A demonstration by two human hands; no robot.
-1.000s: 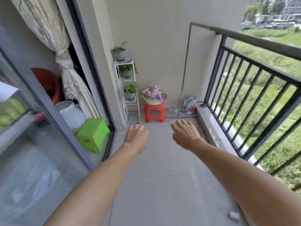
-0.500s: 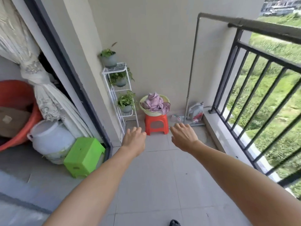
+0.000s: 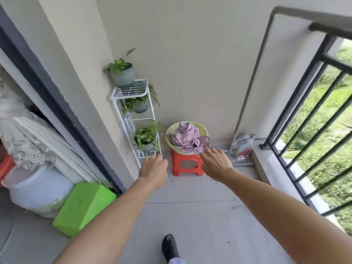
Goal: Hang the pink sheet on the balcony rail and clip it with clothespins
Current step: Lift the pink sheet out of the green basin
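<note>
The pink sheet [image 3: 187,138] lies crumpled in a pale green basin [image 3: 204,130] on a small red stool [image 3: 187,164] against the far wall. The black balcony rail [image 3: 312,103] runs along the right side. My left hand [image 3: 153,168] reaches forward, fingers loosely spread, holding nothing, to the left of the stool. My right hand [image 3: 216,162] is stretched out empty just in front of the basin's right edge, apart from the sheet. No clothespins are visible.
A white wire plant rack [image 3: 137,119] with three potted plants stands left of the stool. A green stool [image 3: 83,206] and a white bucket [image 3: 36,189] sit by the sliding door at left. A plastic jug [image 3: 244,144] stands by a grey pipe [image 3: 247,88]. My shoe [image 3: 169,246] shows below.
I have walked down the balcony toward the far wall; the stool, basin and sheet now appear much larger and nearer. Both hands stay outstretched and empty.
</note>
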